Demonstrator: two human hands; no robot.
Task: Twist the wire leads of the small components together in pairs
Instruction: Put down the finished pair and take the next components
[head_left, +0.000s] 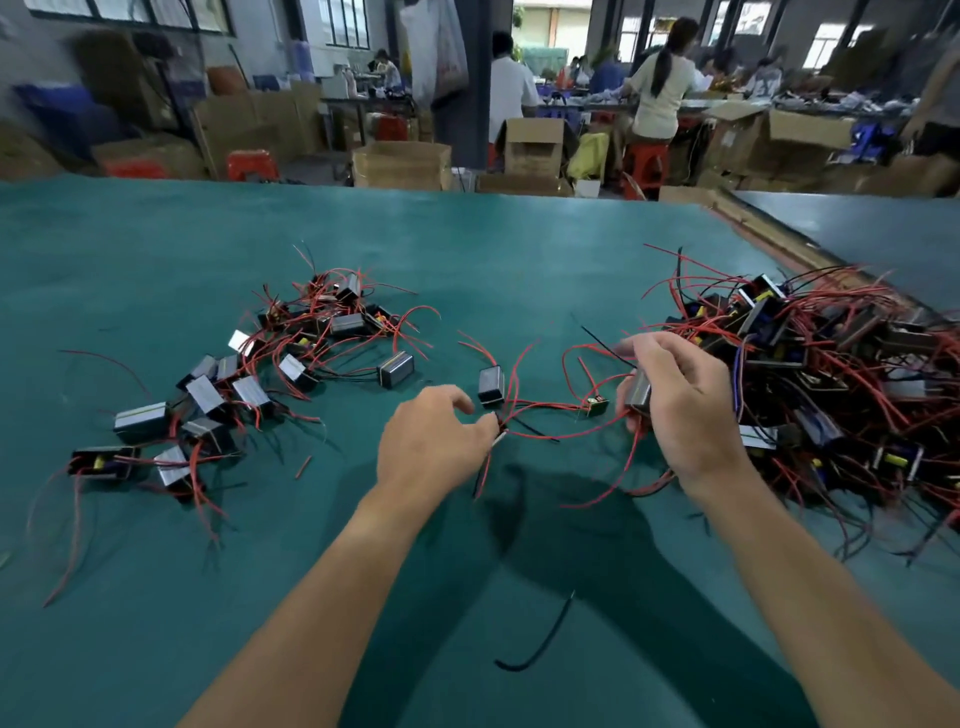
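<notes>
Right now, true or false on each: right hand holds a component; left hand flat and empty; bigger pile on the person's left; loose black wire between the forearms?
1. The right hand holds a component. True.
2. The left hand lies flat and empty. False: its fingers pinch red wire leads.
3. The bigger pile is on the person's left. False: the right pile is bigger than the left pile.
4. A loose black wire piece lies on the table between the forearms. True.
</notes>
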